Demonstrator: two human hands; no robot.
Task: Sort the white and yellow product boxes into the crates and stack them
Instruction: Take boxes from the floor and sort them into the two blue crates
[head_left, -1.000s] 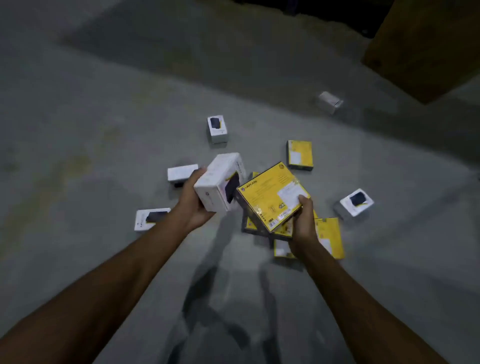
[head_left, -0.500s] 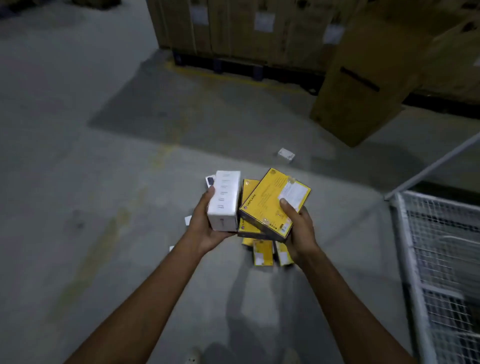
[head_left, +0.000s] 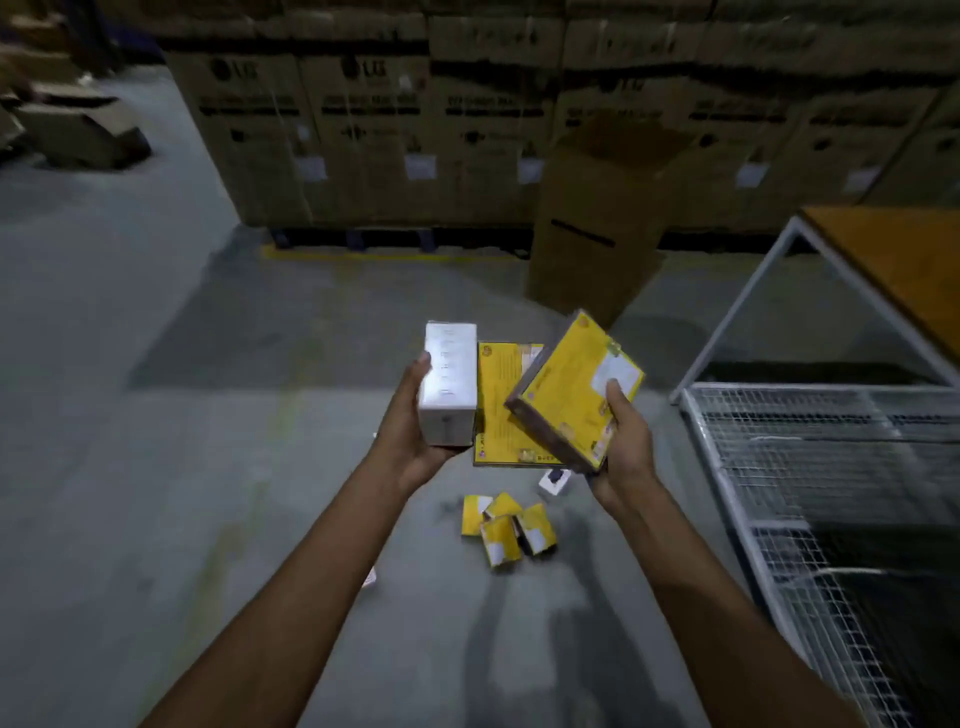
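Observation:
My left hand grips a white product box held upright in front of me. My right hand grips a tilted yellow product box, thumb on its white label. A second yellow box shows between the two; which hand carries it I cannot tell. On the floor below lie several small yellow boxes and a white box. A white wire-mesh crate stands at the right.
A wall of large brown cartons on pallets fills the back. One tall brown carton stands apart in front of it. A table with an orange top and white frame is above the crate. Grey concrete floor spreads left.
The view has lifted from the floor toward the cartons and the crate. Both hands have risen with their boxes, and the yellow box has tilted more steeply.

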